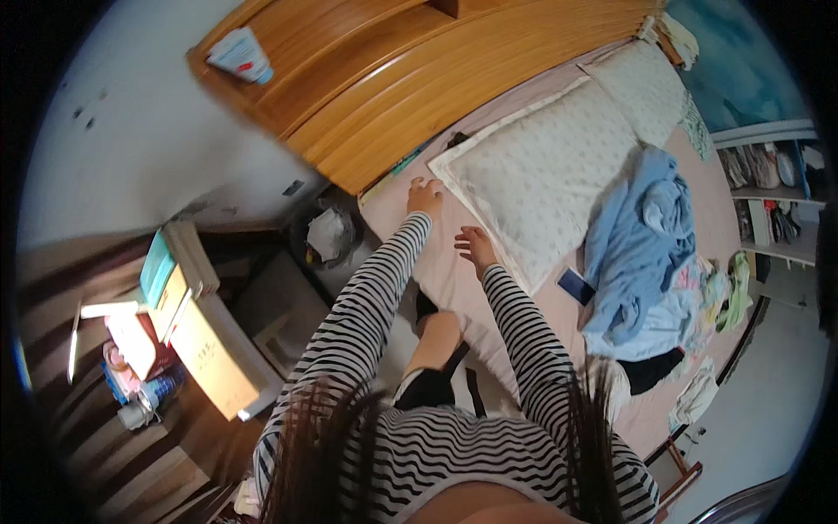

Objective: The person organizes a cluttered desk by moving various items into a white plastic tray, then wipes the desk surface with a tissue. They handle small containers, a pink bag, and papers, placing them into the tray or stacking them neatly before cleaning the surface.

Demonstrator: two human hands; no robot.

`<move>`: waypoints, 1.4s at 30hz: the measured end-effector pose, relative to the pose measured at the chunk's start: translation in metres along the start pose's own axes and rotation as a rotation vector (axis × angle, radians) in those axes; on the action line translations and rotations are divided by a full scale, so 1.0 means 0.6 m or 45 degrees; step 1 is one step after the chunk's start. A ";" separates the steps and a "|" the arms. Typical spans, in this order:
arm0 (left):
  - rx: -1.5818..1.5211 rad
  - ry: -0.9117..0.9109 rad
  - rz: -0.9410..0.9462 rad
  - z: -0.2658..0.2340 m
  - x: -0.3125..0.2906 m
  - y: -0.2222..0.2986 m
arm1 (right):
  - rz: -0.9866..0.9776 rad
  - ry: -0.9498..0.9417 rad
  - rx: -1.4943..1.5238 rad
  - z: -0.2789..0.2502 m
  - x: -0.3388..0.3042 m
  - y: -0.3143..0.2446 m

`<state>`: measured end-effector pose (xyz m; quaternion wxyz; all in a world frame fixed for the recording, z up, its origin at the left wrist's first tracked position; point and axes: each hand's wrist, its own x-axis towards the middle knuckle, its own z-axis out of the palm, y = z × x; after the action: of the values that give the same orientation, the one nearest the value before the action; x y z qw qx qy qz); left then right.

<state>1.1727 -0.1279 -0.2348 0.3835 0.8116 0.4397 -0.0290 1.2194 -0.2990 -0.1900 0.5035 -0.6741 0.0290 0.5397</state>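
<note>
My left hand reaches to the head end of the bed, on or just over the pink sheet by the corner of a pale patterned pillow. Its fingers are slightly bent and apart, with nothing seen in them. Closer to me, my right hand is beside the pillow's near edge. Its fingers point left and are spread, holding nothing. Whether either hand presses on the sheet I cannot tell. Both forearms wear black-and-white striped sleeves.
A wooden headboard carries a white tube. Blue clothing and a phone lie right of the pillow. A lined trash bin stands left of the bed, near cardboard boxes. Shelves are at far right.
</note>
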 end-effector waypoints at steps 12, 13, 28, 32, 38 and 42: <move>-0.204 -0.236 0.006 0.077 0.325 -0.010 | 0.252 0.086 0.037 0.015 0.120 0.006; -0.247 -0.200 0.037 0.063 0.307 0.000 | 0.266 0.101 0.054 0.000 0.117 0.015; -2.023 0.225 0.020 -0.368 -0.416 0.141 | -0.037 -1.017 0.419 0.183 -0.257 -0.232; -1.904 0.687 -0.096 -0.386 -0.589 0.102 | -0.126 -1.134 0.170 0.251 -0.406 -0.193; -1.990 1.232 0.029 -0.392 -0.859 0.001 | -0.443 -1.788 -0.397 0.384 -0.589 -0.070; -2.050 1.473 0.075 -0.429 -1.002 -0.025 | -0.305 -1.738 -0.449 0.459 -0.681 0.000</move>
<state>0.7195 -0.3723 0.1687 0.5473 0.2087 0.4275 0.6886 0.8573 -0.3097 0.1439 0.3487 -0.2557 -0.4546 0.7787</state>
